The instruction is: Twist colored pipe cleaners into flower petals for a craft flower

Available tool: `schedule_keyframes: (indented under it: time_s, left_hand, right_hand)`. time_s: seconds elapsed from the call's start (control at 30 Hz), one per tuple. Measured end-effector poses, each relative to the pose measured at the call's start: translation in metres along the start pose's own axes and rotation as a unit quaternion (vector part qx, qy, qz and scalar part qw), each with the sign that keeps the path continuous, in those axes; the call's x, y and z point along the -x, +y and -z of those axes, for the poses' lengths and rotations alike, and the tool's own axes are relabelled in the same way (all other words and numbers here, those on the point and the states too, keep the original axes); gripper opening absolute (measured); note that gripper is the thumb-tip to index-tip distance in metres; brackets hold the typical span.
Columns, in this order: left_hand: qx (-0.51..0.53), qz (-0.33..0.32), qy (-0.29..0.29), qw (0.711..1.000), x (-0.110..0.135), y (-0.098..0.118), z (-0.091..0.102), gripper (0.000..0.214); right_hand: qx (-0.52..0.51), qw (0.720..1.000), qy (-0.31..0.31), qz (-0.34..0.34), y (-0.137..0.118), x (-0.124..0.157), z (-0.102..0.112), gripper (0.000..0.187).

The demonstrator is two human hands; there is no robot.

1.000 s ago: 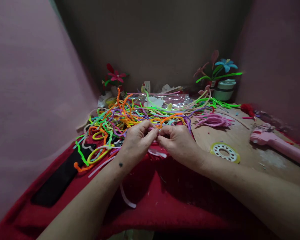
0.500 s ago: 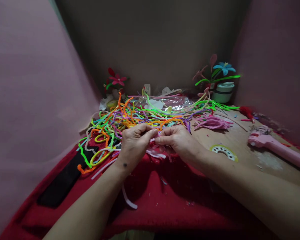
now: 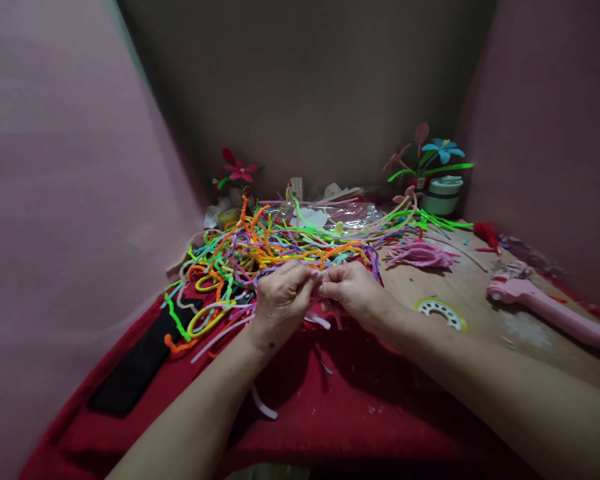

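My left hand (image 3: 280,300) and my right hand (image 3: 353,292) meet fingertip to fingertip over the red cloth (image 3: 330,407). Both are closed in a pinch on a pale pink pipe cleaner (image 3: 316,319), whose loose ends hang below the fingers. Just beyond the hands lies a tangled heap of coloured pipe cleaners (image 3: 260,247) in orange, green, yellow and purple. Part of the pinched piece is hidden by my fingers.
A bundle of pink pipe cleaners (image 3: 420,255), a white and yellow ring (image 3: 439,312) and a pink glue gun (image 3: 540,301) lie on the wooden top at right. Pipe-cleaner flowers (image 3: 237,170) (image 3: 430,157) stand at the back by a white pot (image 3: 443,193). A black flat object (image 3: 140,363) lies left.
My hands stay pinched together on the pink piece, with small finger shifts. The view has tilted, so everything sits a little lower and the hands look farther off.
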State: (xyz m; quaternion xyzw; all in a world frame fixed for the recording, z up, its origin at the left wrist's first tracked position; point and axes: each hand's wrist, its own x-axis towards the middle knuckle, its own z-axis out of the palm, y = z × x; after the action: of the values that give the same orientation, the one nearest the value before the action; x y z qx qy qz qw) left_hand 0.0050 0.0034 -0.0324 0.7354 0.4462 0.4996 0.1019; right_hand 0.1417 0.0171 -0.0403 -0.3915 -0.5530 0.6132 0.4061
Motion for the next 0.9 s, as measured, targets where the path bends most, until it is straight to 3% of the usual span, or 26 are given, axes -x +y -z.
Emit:
schedule_keyframes:
  time_s: [0.07,0.13,0.2,0.27,0.47,0.6,0.7,0.8,0.87,0.9]
  left_hand:
    - [0.011,0.009,-0.016,1.000,0.000,0.000,-0.001,0.016]
    - [0.090,0.113,-0.041,0.989,-0.003,0.001,-0.001,0.016]
    - [0.188,0.229,-0.064,0.953,-0.007,0.003,-0.002,0.015]
    - [0.252,0.283,-0.074,0.923,-0.010,0.004,-0.003,0.017]
    - [0.251,0.287,-0.065,0.922,-0.012,0.005,0.000,0.016]
    - [0.251,0.293,-0.089,0.918,-0.017,0.003,0.003,0.019]
    - [0.220,0.266,-0.114,0.932,-0.018,-0.001,0.001,0.018]
    - [0.064,0.114,-0.089,0.987,-0.014,-0.006,-0.002,0.012]
    - [-0.039,0.006,-0.068,0.997,-0.011,-0.008,-0.004,0.012]
    - [-0.062,-0.014,-0.063,0.996,-0.011,-0.008,-0.004,0.013]
  right_hand:
    - [-0.003,1.000,-0.005,-0.006,0.000,0.000,0.001,0.017]
    - [-0.010,1.000,-0.015,-0.010,-0.002,-0.001,0.002,0.018]
    - [-0.018,0.999,-0.027,-0.015,-0.004,-0.001,0.003,0.019]
    - [-0.019,0.999,-0.031,-0.019,-0.005,-0.001,0.004,0.020]
    - [-0.007,0.998,-0.051,-0.020,-0.002,-0.003,0.005,0.020]
    - [-0.004,0.998,-0.055,-0.006,-0.001,-0.004,0.005,0.024]
    - [-0.010,0.998,-0.058,-0.016,0.000,-0.004,0.006,0.025]
    - [-0.001,0.998,-0.050,-0.023,0.002,-0.005,0.005,0.024]
    - [0.006,0.999,-0.045,-0.018,0.003,-0.005,0.005,0.022]
    - [0.011,0.999,-0.046,-0.016,0.002,-0.005,0.004,0.021]
